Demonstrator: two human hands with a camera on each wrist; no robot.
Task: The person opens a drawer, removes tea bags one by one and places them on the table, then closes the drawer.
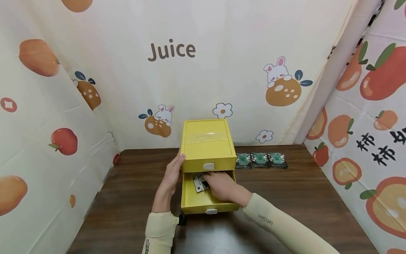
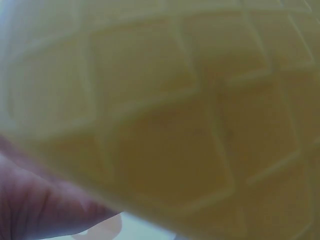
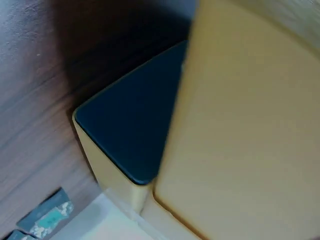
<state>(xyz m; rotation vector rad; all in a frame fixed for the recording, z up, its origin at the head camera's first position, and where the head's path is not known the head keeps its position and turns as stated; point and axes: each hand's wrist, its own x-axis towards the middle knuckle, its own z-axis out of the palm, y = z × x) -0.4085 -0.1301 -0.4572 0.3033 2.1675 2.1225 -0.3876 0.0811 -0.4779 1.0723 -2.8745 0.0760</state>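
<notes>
Well, the black-and-white packet [image 1: 199, 185] lies in the open lower drawer [image 1: 203, 204], at nine o'clock from my right hand [image 1: 222, 185]; those fingertips are too hidden to tell whether they pinch it. My left hand [image 1: 171, 173] rests outstretched against the yellow two-drawer box [image 1: 207, 148] at its nine o'clock. At three o'clock, green-and-black sachets [image 1: 260, 159] line the wooden table [image 1: 285, 204].
</notes>
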